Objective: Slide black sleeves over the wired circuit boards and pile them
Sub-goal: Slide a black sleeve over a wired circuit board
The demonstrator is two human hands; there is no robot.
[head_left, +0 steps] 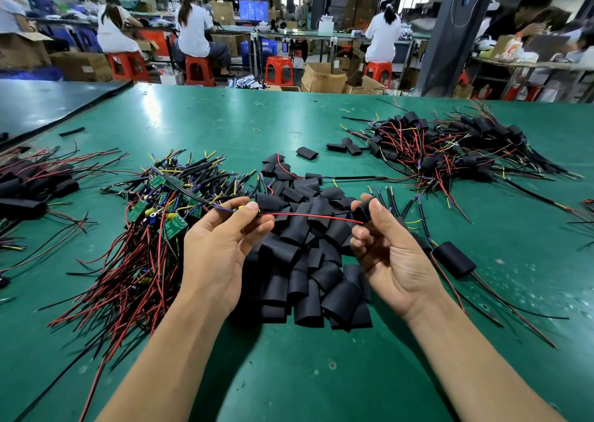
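Observation:
My left hand [221, 245] pinches the wire ends of a circuit board's harness between thumb and fingertips. A red wire [308, 216] and a black wire stretch from there to my right hand [389, 248], which grips a black sleeve [363, 211] at the wires' other end. Whether a board sits inside that sleeve is hidden. Below both hands lies a heap of empty black sleeves [308, 261]. Bare green circuit boards with tangled wires [151, 222] are heaped to the left. One sleeved board [454, 259] lies by my right wrist.
A pile of sleeved boards [450, 151] lies at the far right of the green table [289, 373], another pile [29, 187] at the left edge. Loose sleeves [307, 152] and a rubber band [256, 130] lie mid-table. People work on red stools behind.

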